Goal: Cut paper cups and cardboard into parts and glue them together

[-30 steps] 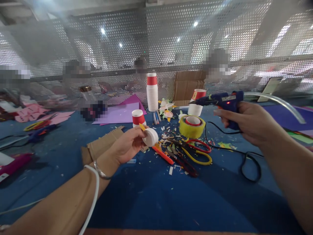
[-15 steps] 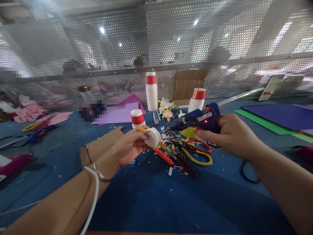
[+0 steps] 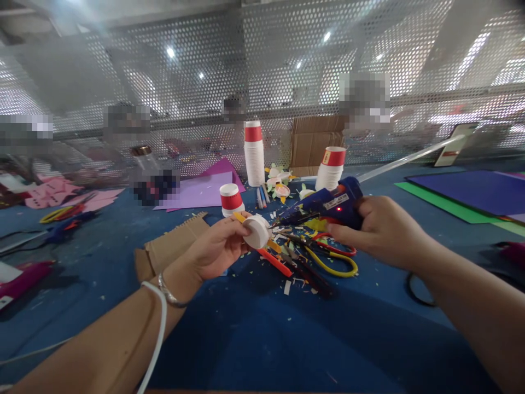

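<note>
My left hand (image 3: 217, 243) pinches a round white paper cup base (image 3: 257, 232) with small orange pieces sticking out from its edge. Wrapped around the handle of a blue hot glue gun (image 3: 328, 205) is my right hand (image 3: 379, 230); a red light glows on the gun's side. The gun's nozzle points left and meets the right side of the cup base, though I cannot tell if it touches. A long clear glue stick (image 3: 404, 164) sticks out of its back. Under the gun lie scissors (image 3: 332, 265) with red and yellow handles, among paper scraps.
Behind stand a tall stack of paper cups (image 3: 255, 158), a shorter stack (image 3: 329, 172) and a small red-and-white cup (image 3: 231, 198). Cardboard (image 3: 176, 241) lies left, coloured sheets (image 3: 463, 191) right. A red-handled tool (image 3: 276, 262) rests near the middle. A perforated metal screen (image 3: 287, 65) closes the back.
The glue gun has moved slightly left and down, bringing its nozzle up to the cup base. My left hand has stayed nearly still with its hold.
</note>
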Available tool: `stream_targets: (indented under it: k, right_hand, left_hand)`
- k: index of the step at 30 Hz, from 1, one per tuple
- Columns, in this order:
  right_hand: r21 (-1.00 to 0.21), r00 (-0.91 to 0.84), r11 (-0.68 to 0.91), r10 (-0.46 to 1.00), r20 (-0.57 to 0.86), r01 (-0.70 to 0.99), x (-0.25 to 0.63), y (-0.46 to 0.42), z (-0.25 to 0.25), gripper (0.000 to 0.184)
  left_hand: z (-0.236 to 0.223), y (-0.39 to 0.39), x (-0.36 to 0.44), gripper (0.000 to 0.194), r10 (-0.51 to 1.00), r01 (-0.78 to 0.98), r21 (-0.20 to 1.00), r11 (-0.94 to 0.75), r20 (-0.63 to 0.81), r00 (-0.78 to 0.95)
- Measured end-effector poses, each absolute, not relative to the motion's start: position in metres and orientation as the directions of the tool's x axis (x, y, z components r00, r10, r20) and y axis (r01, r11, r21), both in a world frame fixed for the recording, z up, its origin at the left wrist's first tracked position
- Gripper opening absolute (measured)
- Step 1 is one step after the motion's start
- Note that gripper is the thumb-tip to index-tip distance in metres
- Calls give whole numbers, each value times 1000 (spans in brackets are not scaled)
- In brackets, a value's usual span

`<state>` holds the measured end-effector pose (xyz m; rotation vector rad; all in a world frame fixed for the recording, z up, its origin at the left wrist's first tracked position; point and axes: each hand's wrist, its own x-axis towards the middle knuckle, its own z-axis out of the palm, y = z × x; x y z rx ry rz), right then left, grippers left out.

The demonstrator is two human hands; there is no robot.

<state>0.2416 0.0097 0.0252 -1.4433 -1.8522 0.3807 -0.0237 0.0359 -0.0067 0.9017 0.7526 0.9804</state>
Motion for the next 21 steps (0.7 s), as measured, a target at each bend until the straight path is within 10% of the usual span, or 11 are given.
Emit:
stream_targets:
  k: [21]
  right_hand:
    - [-526, -159, 351, 913, 375, 775, 246, 16, 20, 34]
  left_hand:
    - [-10, 40, -25, 23, 907, -372, 894, 251, -83, 414]
